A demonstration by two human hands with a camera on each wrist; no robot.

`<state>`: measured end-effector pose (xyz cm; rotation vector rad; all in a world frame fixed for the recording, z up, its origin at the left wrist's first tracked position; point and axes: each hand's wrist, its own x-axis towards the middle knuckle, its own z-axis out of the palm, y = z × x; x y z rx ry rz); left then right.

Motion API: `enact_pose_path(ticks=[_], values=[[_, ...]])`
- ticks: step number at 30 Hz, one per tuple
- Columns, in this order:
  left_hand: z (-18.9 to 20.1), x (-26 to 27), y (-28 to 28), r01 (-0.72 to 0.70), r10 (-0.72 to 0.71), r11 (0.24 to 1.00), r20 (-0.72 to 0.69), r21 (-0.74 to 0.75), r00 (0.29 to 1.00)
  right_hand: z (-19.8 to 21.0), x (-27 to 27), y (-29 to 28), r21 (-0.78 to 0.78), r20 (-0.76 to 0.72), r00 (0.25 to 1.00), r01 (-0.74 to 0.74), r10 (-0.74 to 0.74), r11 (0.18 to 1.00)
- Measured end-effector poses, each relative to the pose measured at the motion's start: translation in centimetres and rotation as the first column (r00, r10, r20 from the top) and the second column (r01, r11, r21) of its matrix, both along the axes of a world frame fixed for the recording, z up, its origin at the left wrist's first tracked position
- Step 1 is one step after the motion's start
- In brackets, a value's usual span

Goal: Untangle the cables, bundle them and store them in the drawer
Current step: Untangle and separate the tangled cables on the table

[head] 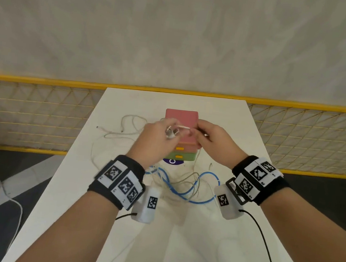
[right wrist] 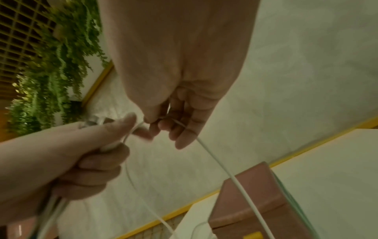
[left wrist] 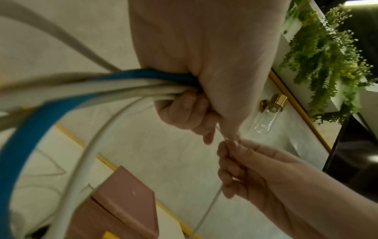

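Observation:
Both hands are raised over a small drawer unit point(head: 187, 119) with a pink top, a green lower drawer and yellow handles. My left hand point(head: 171, 131) grips a bunch of cables in its fist. In the left wrist view a blue cable point(left wrist: 143, 75) and white cables point(left wrist: 131, 92) run together through that fist point(left wrist: 190, 111). My right hand point(head: 199, 132) pinches a thin white cable point(right wrist: 223, 168) between thumb and fingertips, right beside the left fist point(right wrist: 98, 155). The cable hangs from that pinch point(right wrist: 157, 122) down past the unit point(right wrist: 253, 198). The drawers look shut.
On the white table point(head: 208, 244), blue cable loops point(head: 184, 194) and pale cables lie tangled between my wrists. More white cable point(head: 122, 130) trails to the left of the unit. A yellow mesh railing point(head: 39, 114) runs behind the table. Hanging green plants point(left wrist: 327, 56) show in the wrist views.

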<state>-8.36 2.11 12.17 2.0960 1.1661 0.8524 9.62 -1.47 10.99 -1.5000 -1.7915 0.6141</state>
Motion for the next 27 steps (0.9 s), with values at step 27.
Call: enact_pose_path(ticks=[27], values=[[-1.3,-1.0,1.5,-0.186,0.186,0.982,0.007,0.021,0.983,-0.1,1.0,1.7,0.12,0.374,0.909,0.153,-0.187,0.981]])
